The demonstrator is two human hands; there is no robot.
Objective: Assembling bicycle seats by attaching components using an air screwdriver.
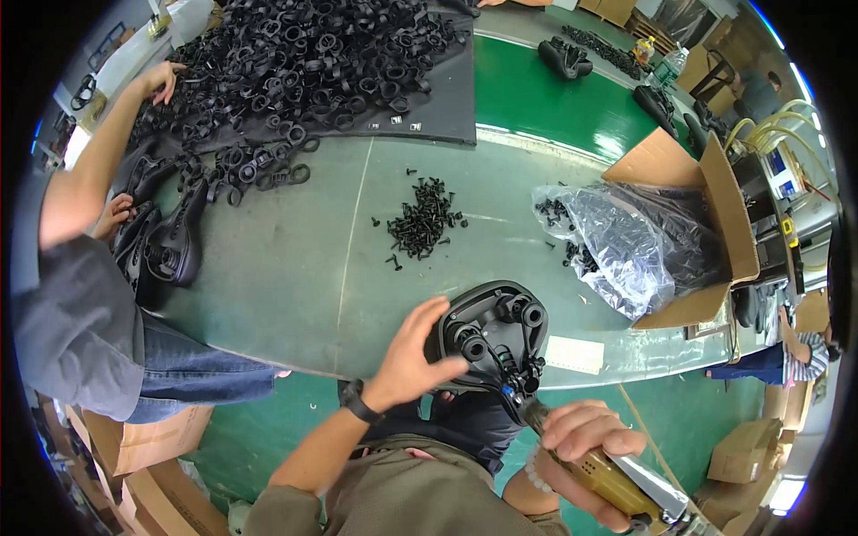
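A black plastic housing (494, 335) with round posts inside lies at the table's front edge, open side up. My left hand (413, 355) is open, its fingers apart along the housing's left rim and its thumb reaching over the near part. My right hand (585, 447) is wrapped round an air screwdriver (601, 475) with a yellow-brown body and a metal lever. The tool points up and left at the housing's narrow near end; its tip is hard to make out. Beyond the housing lies a pile of black screws (424, 219).
An open carton (735, 210) with a clear plastic bag (626, 246) and more screws stands to the right. Black rings (304, 54) are heaped at the far left. A co-worker's arm (94, 179) reaches in beside black housings (174, 241). A green belt (527, 98) runs behind.
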